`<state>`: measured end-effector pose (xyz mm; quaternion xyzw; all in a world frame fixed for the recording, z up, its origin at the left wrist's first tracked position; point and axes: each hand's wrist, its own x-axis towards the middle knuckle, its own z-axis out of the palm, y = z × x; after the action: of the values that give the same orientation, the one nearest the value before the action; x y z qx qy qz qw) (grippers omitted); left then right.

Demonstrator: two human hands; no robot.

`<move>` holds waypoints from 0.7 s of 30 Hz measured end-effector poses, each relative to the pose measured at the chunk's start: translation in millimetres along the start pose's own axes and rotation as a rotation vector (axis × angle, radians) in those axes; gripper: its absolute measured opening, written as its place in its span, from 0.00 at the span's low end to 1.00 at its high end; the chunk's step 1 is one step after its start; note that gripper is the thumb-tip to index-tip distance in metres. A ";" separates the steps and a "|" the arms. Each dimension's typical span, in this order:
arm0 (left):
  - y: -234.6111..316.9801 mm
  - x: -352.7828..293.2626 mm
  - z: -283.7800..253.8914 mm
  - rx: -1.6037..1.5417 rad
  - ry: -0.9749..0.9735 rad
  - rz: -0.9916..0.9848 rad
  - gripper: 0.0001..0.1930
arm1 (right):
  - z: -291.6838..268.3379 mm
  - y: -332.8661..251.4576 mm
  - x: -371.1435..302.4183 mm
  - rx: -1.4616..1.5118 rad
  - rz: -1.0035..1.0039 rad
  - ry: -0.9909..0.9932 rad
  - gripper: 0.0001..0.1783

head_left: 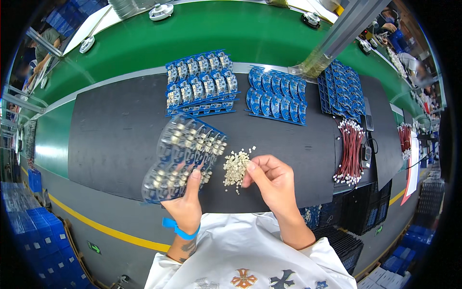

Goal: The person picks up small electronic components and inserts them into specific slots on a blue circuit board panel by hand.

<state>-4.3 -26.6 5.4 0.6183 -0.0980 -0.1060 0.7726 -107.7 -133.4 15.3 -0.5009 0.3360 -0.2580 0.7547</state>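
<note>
My left hand, with a blue band at the wrist, grips a blue circuit board panel by its near edge, thumb on top. The panel is tilted and smeared by motion, with rows of pale parts on its face. To its right a loose pile of small cream-white connectors lies on the black mat. My right hand is at the right edge of this pile, thumb and forefinger pinched together. Whatever sits between those fingertips is too small or hidden to make out.
Beyond my hands lie a stack of populated board panels, another blue panel and a further stack. A bundle of red cables with white plugs lies right. A metal post rises by the green conveyor.
</note>
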 end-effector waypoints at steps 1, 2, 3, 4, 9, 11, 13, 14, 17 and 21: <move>-0.4 2.5 -6.7 -0.094 -0.073 -0.058 0.17 | -2.9 7.1 2.0 -0.001 0.002 0.000 0.08; 1.7 1.2 -7.7 -0.094 -0.072 -0.060 0.17 | -7.1 17.8 5.9 -0.107 -0.037 0.034 0.08; 2.8 1.4 -8.0 -0.209 -0.095 -0.147 0.19 | -10.0 26.2 10.7 -0.214 -0.076 0.067 0.08; 3.9 1.4 -8.3 -0.323 -0.119 -0.235 0.20 | -11.2 30.3 13.3 -0.215 -0.074 0.068 0.08; 10.9 -5.9 -15.9 -0.462 -0.201 -0.441 0.27 | -20.0 33.5 12.6 -0.310 -0.108 0.141 0.09; 7.7 -7.9 -17.0 -0.481 -0.247 -0.437 0.29 | -17.1 33.0 10.6 -0.244 -0.096 0.134 0.08; 3.1 -9.4 -20.4 -0.506 -0.342 -0.404 0.32 | -13.6 30.9 6.7 -0.178 -0.087 0.127 0.08; 3.1 -10.0 -20.1 -0.506 -0.339 -0.405 0.32 | -12.0 29.5 3.9 -0.139 -0.076 0.078 0.08; 1.0 -13.0 -18.2 -0.504 -0.366 -0.381 0.33 | -0.3 26.7 -4.7 -0.082 -0.096 0.064 0.07; -5.3 -18.2 -17.2 -0.472 -0.407 -0.324 0.34 | 7.3 37.5 -7.6 -0.081 -0.197 0.071 0.07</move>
<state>-17.1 -6.4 -3.9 0.3965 -0.1234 -0.3678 0.8320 -105.0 -110.0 -15.7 -0.5521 0.3217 -0.3347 0.6926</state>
